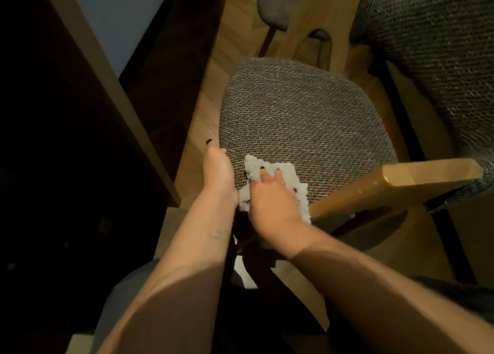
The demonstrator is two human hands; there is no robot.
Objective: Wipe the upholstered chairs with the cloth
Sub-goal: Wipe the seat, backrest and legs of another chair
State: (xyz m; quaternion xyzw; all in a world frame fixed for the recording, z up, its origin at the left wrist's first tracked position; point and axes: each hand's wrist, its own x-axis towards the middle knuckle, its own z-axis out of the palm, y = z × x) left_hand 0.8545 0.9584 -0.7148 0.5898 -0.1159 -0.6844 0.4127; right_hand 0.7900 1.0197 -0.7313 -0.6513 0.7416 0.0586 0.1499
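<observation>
Cloth (270, 182), white and fluffy, lies on the near-left part of the grey woven chair seat (302, 118). Right hand (272, 201) presses it flat, fingers extended. Left hand (217, 169) grips the seat's left edge, fingers curled under. Wooden chair frame (401, 182) sits right of the cloth.
</observation>
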